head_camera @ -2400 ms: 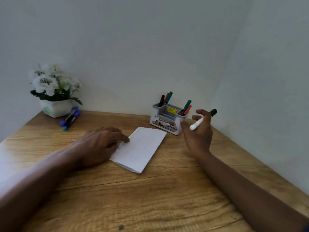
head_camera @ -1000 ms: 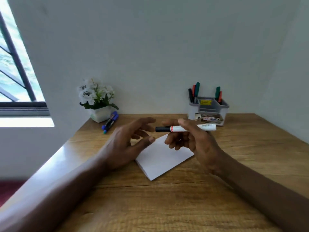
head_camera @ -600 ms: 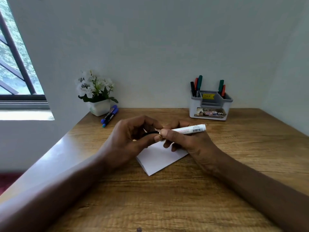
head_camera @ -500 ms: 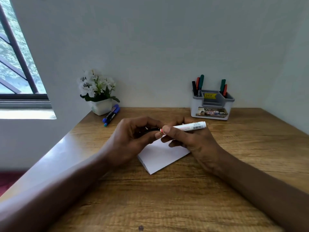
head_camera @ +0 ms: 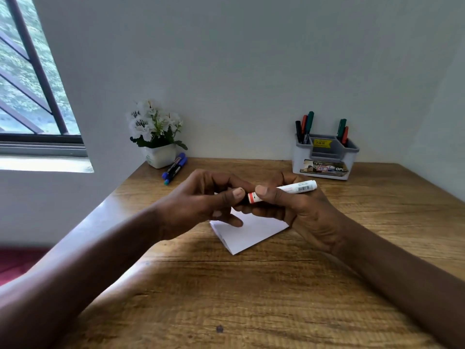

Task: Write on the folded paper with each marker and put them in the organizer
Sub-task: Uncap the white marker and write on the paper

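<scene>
My right hand grips the white marker, my left hand seemingly pinching its covered end. Near the far right corner of the bench, the organizer holds five markers.

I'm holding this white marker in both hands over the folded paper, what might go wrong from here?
1. The left hand grips the cap end of the white marker with the orange band while the right hand holds its barrel; a sudden release may jerk the tip and ink fingers.
2. The folded white paper on the wooden table appears unheld, so it may slide once writing starts.
</scene>
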The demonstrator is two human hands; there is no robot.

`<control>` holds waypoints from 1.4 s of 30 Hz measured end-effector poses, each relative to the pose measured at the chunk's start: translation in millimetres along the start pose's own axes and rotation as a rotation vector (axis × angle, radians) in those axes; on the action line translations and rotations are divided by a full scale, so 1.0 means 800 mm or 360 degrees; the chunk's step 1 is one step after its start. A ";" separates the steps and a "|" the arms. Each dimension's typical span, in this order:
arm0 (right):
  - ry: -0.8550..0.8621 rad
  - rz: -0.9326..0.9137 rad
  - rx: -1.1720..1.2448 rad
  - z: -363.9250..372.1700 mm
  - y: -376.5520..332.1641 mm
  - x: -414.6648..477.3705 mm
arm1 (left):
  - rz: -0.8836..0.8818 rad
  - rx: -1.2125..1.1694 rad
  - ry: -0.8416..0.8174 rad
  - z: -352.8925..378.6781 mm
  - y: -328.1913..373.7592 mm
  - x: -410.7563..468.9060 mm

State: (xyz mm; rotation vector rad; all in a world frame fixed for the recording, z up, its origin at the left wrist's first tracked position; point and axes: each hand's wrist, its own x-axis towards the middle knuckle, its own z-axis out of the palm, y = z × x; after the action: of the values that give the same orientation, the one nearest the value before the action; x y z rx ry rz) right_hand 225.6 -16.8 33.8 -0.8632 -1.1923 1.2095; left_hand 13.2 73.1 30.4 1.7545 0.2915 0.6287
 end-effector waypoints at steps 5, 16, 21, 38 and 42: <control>-0.0092 0.0019 0.0091 -0.002 0.001 -0.004 | -0.0004 -0.0115 0.0019 -0.011 -0.002 -0.003; 0.0738 -0.0070 -0.0004 -0.009 0.006 0.008 | -0.0176 0.1118 0.0698 -0.062 -0.033 -0.006; 0.0626 -0.0266 -0.0575 -0.009 0.014 0.006 | -0.0171 0.1558 0.0688 -0.060 -0.033 -0.002; -0.0199 -0.0003 -0.1949 -0.033 0.023 0.012 | -0.0769 0.1769 0.0165 -0.060 -0.022 -0.008; -0.0154 -0.0238 -0.1941 -0.036 0.021 0.011 | -0.0843 0.1809 0.0051 -0.051 -0.019 -0.011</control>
State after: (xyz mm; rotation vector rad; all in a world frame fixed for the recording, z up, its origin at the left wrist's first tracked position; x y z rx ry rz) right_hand 249.2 -2.3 13.5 -1.5414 -2.0541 0.2865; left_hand -14.6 106.7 20.1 2.5621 1.2711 0.0511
